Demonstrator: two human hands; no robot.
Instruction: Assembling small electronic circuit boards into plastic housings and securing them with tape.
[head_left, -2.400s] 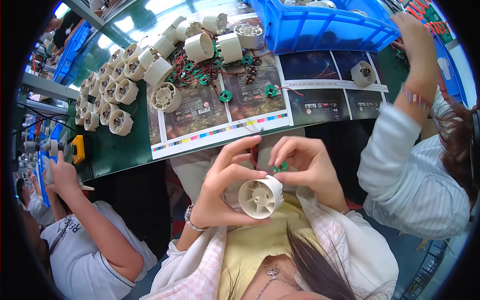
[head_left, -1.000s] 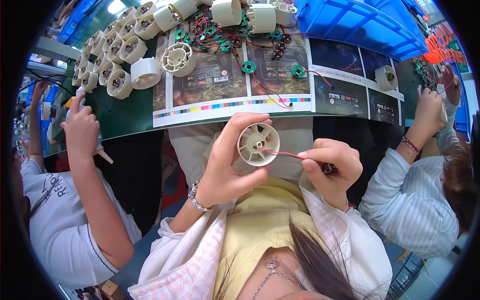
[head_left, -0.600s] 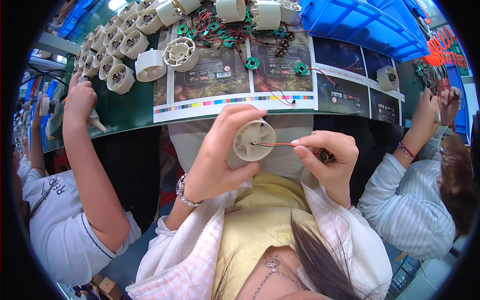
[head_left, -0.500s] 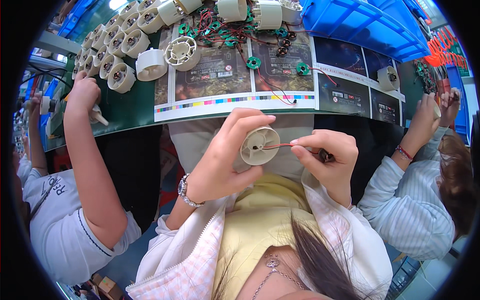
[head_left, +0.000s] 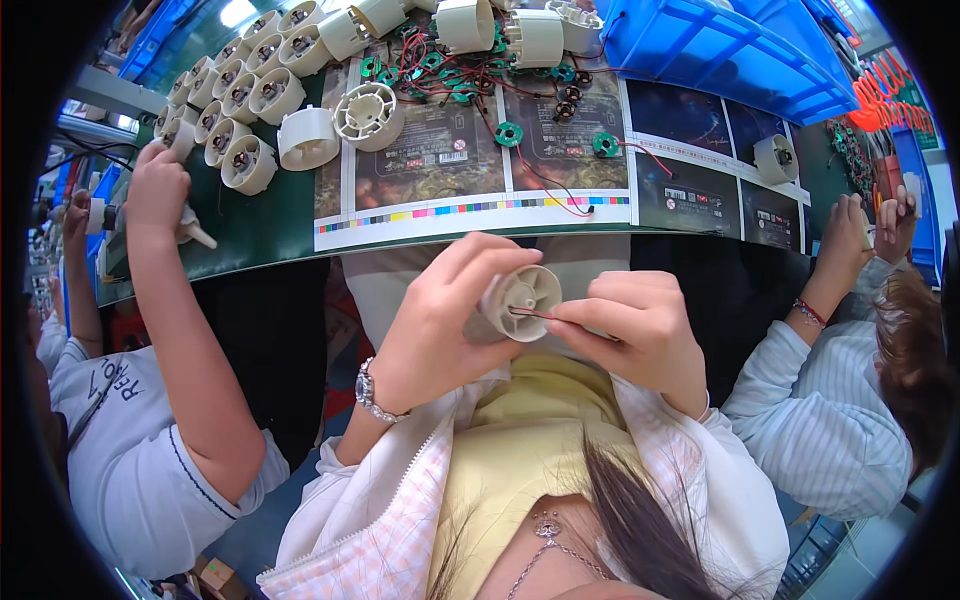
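My left hand [head_left: 432, 308] is closed around a cream-white round plastic housing [head_left: 541, 283], thumb below and fingers above. The housing is held over my lap, its spoked open end tilted up. Between the thumb and forefinger of my right hand [head_left: 640, 325] is a thin red and black wire [head_left: 531, 312]. Its far end runs into the housing near the centre hub. Whatever lies inside my right palm is hidden by the fingers.
Several similar housings [head_left: 276, 95] stand at the table's left. Green round circuit boards [head_left: 508, 134] with wires lie on printed sheets [head_left: 430, 175]. A blue crate [head_left: 720, 60] stands at back right. Co-workers' arms [head_left: 190, 320] are on both sides.
My right hand has come closer to the housing, and less wire shows between them. The small dark round part seen in my right hand before is now out of sight.
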